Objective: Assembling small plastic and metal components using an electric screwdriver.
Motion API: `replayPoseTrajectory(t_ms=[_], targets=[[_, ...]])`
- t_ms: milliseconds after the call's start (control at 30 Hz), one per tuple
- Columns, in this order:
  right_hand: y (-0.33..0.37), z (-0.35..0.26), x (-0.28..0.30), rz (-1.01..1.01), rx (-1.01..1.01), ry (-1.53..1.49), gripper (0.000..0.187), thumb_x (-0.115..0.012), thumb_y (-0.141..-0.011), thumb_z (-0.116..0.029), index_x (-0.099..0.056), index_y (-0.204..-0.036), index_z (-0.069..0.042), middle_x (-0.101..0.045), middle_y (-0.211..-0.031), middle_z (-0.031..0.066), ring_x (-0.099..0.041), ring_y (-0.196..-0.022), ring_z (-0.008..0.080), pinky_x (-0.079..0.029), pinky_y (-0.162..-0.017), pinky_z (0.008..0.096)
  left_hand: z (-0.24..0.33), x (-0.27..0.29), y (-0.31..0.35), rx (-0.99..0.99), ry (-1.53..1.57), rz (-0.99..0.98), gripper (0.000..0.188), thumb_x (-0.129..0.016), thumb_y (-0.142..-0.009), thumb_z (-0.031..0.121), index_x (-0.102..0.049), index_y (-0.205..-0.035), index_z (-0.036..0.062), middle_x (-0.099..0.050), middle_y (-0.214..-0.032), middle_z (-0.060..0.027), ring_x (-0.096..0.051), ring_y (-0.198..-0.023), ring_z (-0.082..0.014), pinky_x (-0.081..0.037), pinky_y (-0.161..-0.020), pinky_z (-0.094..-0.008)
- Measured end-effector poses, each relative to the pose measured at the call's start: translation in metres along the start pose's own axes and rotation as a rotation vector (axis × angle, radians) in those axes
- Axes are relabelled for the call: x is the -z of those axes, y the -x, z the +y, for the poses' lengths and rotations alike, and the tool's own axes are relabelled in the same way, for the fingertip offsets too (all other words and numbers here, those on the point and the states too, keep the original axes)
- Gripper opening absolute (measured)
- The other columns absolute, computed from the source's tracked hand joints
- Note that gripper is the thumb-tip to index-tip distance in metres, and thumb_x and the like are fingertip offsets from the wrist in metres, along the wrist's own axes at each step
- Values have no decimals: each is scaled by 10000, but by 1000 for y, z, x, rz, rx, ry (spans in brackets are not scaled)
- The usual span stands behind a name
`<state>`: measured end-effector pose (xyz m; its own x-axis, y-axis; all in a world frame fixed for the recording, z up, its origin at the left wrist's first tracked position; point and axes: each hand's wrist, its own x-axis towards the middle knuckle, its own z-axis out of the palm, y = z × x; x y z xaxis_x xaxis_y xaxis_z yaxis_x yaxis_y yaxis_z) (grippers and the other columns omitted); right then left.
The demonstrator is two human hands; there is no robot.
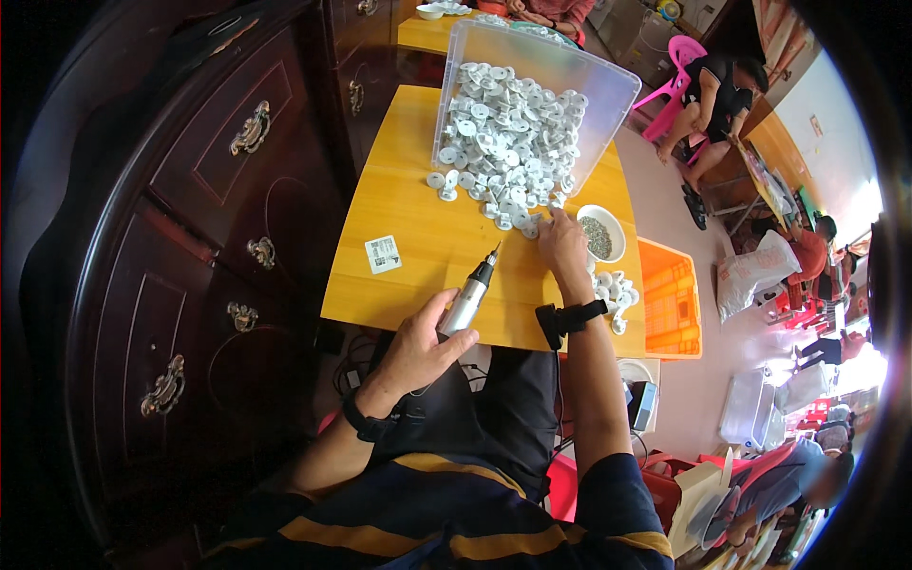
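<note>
My left hand (pixel 423 340) is wrapped round a silver-and-black electric screwdriver (pixel 467 302), its thin bit tilted up and away over the table. At the front edge of a heap of small white round plastic parts (pixel 513 133), my right hand (pixel 564 249) has its fingers closed on one white plastic part (pixel 532 228), partly hidden by the fingertips. The heap spills from a clear plastic bin (pixel 608 90) tipped on its side. Just right of that hand stands a white bowl (pixel 616 226) of small metal screws (pixel 596 237). More white parts (pixel 617 296) lie beside my right wrist.
A white printed label (pixel 383 255) lies on the yellow wooden table (pixel 366 214). An orange crate (pixel 671 299) stands against the table's right side. Dark wooden drawers (pixel 204 190) rise on the left. Several other people sit farther off, one near a pink chair (pixel 686 57).
</note>
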<state>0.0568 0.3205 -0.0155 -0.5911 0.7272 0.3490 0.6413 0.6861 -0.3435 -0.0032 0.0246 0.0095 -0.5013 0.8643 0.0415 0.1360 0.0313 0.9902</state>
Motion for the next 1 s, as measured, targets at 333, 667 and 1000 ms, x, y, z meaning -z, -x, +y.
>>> replayPoseTrajectory(t_ms=[333,667,1000], targets=[[15,11,12,-12,58,-220,237,-603,-849,-105,-645,-1077,-56,-662,-953,205,-660,-849,361,-527,-784,430,3,-1,1,53,30,4,554,-716,-865,240,-496,-1292,-38,-653,-1082,-203,-652,-993,-303,-502,-858,-372],[68,-29,24,-209,-270,-1124,171,-617,-902,-14,-638,-1071,-19,-640,-903,26,-605,-734,98,-501,-663,235,1,-3,2,-10,31,-41,573,-707,-893,218,-460,-1343,-38,-605,-977,-89,-576,-652,-95,-497,-586,-239],[86,-28,13,-277,-331,-1184,265,-652,-895,-36,-660,-1160,-23,-641,-935,7,-599,-759,65,-489,-670,193,2,-3,2,105,-21,-111,605,-722,-867,266,-486,-1295,-91,-650,-1092,-251,-676,-949,-302,-516,-845,-371]])
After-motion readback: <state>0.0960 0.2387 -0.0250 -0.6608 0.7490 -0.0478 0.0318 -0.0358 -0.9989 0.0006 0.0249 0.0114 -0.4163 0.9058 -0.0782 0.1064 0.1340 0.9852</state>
